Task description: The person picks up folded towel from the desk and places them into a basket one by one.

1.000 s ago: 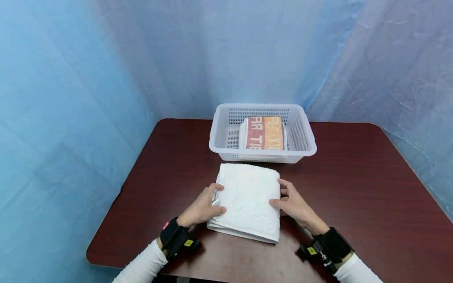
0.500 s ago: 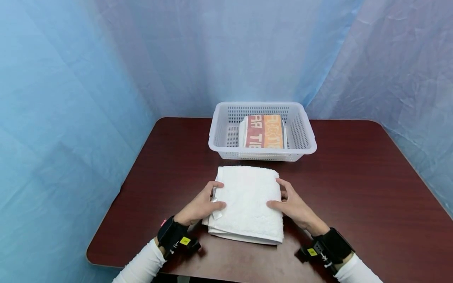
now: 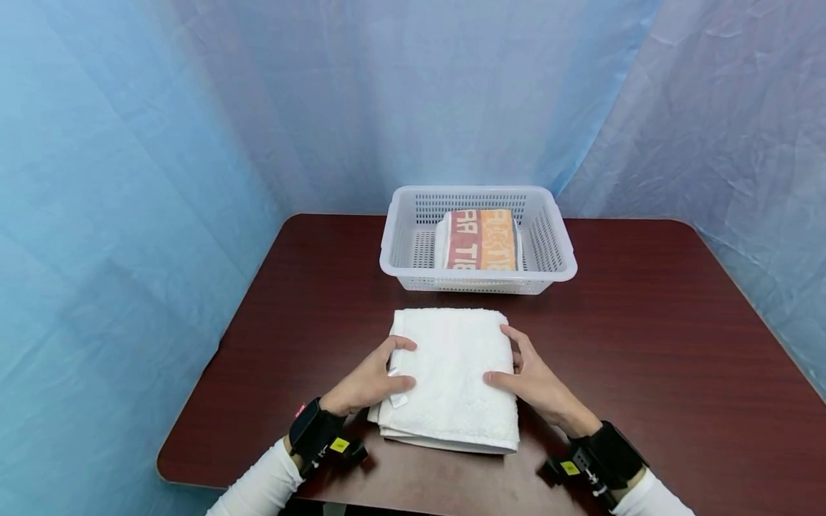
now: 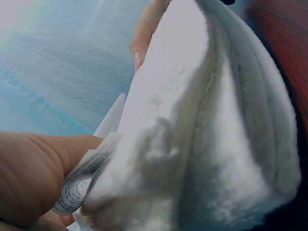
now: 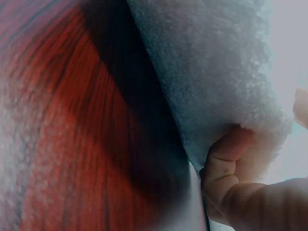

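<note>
A folded white towel (image 3: pixel 454 380) lies near the front of the table, its layers showing along the near edge. On its left side my left hand (image 3: pixel 368 376) grips it, thumb and a finger over the top. By that thumb a printed care label (image 4: pixel 79 187) sticks out from the towel. My right hand (image 3: pixel 538 380) holds the opposite side, thumb on the upper face. In the right wrist view a bent finger (image 5: pixel 224 166) presses into the towel's edge. The fingers beneath the towel are mostly hidden.
Behind the towel stands a white plastic basket (image 3: pixel 480 281) with slotted walls. Inside it rests a folded towel (image 3: pixel 480 240) with red and orange lettered bands. The dark wooden table (image 3: pixel 645 322) extends to both sides, with blue curtains (image 3: pixel 452 93) hanging behind.
The white towel has shifted slightly towards me and sits a little straighter, its far edge now farther from the basket. Both hands keep their hold on its sides.
</note>
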A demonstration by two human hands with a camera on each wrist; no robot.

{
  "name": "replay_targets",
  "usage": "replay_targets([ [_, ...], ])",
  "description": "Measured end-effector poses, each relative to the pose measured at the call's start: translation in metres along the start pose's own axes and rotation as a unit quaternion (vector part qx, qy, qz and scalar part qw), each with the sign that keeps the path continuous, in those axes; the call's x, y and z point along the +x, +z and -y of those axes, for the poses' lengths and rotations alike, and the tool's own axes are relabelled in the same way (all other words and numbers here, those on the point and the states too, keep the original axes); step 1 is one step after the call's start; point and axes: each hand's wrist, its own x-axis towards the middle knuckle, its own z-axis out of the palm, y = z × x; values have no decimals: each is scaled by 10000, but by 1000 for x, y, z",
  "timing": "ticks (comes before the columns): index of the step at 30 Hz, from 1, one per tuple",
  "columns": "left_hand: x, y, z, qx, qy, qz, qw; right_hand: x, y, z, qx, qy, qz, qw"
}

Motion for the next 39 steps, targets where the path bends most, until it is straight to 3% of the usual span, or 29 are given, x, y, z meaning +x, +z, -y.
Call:
replay_targets([
  [8, -6, -1, -11, -27, 103, -11, 9999, -9, 3, 10, 89, -156, 41, 9998],
  [17, -10, -10, -38, -6, 316, -52, 9995, -16, 0, 31, -36, -495, 59, 9988],
  [39, 21, -19, -82, -75, 810, 268, 9963, -22, -32, 75, -194, -877, -175, 9958],
])
